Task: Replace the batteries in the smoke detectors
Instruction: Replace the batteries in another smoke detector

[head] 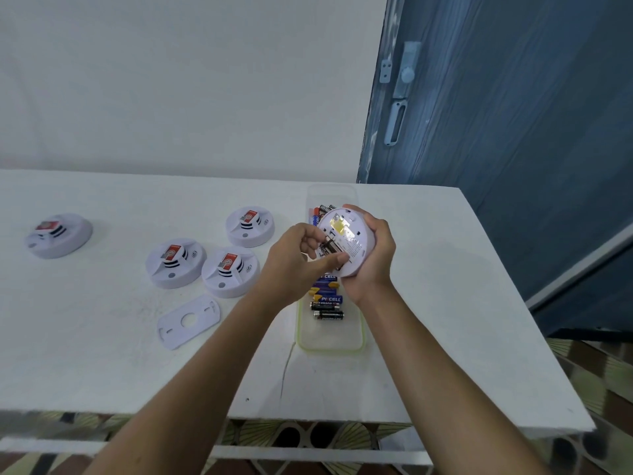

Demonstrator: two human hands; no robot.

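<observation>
Right hand (pixel 371 255) grips the upturned smoke detector (pixel 346 234) above the battery tray (pixel 330 346) (near the table (pixel 445 303) right edge). Left hand (pixel 294 258) pinches a battery (pixel 330 246) at its open compartment. Other detectors (pixel 176 264) stand leftward, apart.

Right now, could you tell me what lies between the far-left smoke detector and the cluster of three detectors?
Nothing: the head view shows only bare white table between the far-left detector and the cluster's nearest detector.
</observation>
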